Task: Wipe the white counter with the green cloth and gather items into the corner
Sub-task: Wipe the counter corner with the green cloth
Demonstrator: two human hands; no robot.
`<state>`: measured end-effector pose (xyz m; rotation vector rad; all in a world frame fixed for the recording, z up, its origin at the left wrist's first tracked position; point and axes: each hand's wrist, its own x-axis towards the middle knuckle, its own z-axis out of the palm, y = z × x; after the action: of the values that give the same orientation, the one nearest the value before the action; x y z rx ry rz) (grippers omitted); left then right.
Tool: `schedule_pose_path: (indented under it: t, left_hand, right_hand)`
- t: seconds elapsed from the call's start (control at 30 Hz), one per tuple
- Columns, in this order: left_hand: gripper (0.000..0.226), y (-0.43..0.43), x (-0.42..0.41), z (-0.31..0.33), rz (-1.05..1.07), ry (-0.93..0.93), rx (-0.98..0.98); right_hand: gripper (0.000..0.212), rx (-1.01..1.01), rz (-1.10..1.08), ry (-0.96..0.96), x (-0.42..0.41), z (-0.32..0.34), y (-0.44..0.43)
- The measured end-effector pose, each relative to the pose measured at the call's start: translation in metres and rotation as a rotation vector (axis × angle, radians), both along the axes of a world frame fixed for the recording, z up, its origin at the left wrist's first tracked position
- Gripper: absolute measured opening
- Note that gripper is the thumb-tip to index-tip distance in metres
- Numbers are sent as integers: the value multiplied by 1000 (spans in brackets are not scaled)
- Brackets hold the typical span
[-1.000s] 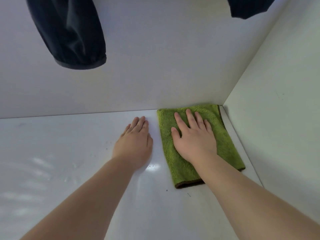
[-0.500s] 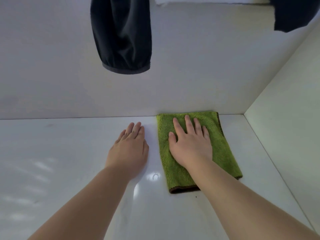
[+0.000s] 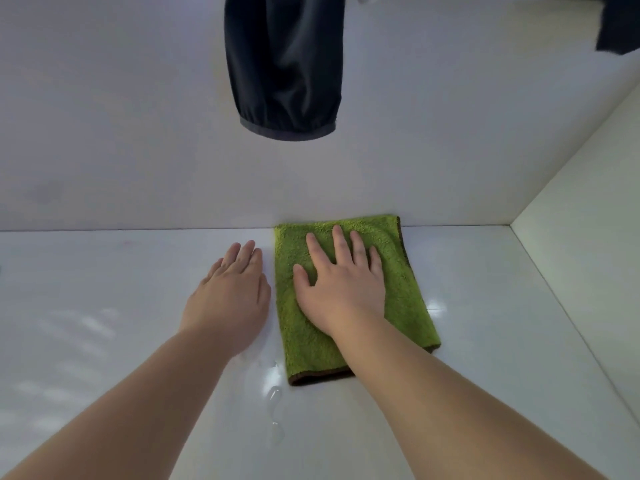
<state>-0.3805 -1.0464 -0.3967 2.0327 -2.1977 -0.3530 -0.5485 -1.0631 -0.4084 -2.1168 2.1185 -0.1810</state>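
A glossy white table (image 3: 104,306) runs to a plain back wall (image 3: 138,133) and meets a side wall (image 3: 588,237) on the right. A dark sleeve (image 3: 287,71) hangs above the middle and another piece of dark fabric (image 3: 620,26) shows at the top right. The wiping looks to be in progress, not finished. The folded green cloth (image 3: 408,306) lies flat with its far edge against the back wall, some way left of the corner (image 3: 509,225). A few drops (image 3: 275,396) of water sit just in front of its near edge, so that strip probably needs another pass. So, as far as I can judge, does the wide stretch of table to the left. No loose items appear anywhere in view, so the gathering step cannot be judged from here. On the right hand (image 3: 343,292), the fingers (image 3: 341,244) are straight and a little spread. They lie flat on the upper half of the cloth and press it down without gripping it; the thumb reaches toward the cloth's left edge. The palm covers the cloth's middle, and the bare forearm runs back to the lower right. The left hand (image 3: 228,299) rests palm down on the bare table just beside the cloth's left edge. Its fingers are straight and close together, and it holds nothing. Its forearm runs back to the lower left.
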Motion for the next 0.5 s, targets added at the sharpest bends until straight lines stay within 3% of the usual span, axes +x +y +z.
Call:
schedule_pose_path:
  t: [0.23,0.5]
  left_hand:
    - [58,1,-39,-3,-18,-2,-5]
    - [57,7,-80,-6,-35,4,18]
  right_hand:
    - [69,-9,26,-11,-66,-1,3]
    - [71,30,-154,95,-198,3,9]
